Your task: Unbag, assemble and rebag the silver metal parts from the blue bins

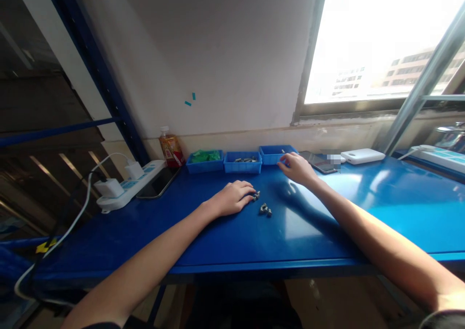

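Observation:
My left hand [236,197] lies on the blue table with its fingers slightly bent and apart. Its fingertips are beside a few small metal fittings [257,195], perhaps touching them. Several more short metal fittings [265,209] sit loose just to the right and nearer me. My right hand [298,168] hovers at the front edge of the right-hand blue bin [269,158], fingers loosely curled with a gap and nothing visible between them. One small metal piece [283,150] shows inside that bin, beyond the fingers. The middle blue bin [242,166] holds several metal fittings.
A left blue bin [205,166] contains green packets [205,155]. Left of it are a drink bottle [170,149], a phone [159,182] and a power strip [131,186] with cables. A dark phone [322,164] and a white device [363,155] lie at right, below the window.

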`<action>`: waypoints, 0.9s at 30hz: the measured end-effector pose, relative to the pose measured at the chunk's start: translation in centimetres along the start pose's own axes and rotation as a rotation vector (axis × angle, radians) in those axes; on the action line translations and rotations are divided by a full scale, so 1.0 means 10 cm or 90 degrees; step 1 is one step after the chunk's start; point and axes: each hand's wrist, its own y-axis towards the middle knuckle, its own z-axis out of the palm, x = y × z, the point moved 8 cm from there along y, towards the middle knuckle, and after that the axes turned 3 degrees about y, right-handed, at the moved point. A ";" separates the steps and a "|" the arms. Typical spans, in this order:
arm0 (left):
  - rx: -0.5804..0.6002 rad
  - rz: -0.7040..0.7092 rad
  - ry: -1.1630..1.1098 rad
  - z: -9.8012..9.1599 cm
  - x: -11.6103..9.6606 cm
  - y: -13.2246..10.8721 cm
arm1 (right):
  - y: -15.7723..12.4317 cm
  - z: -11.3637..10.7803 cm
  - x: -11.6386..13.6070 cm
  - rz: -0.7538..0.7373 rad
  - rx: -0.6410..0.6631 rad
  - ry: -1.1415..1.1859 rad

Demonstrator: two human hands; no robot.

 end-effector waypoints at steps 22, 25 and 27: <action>-0.111 -0.081 0.009 -0.13 0.19 -0.01 | -0.41 0.01 0.95 -0.271 0.108 0.026; -0.110 -0.073 -0.003 -0.13 0.18 -0.01 | -0.42 -0.43 0.60 -0.175 0.018 -0.014; -0.108 -0.064 -0.011 -0.13 0.16 0.00 | -0.50 -0.66 0.24 -0.107 -0.019 -0.079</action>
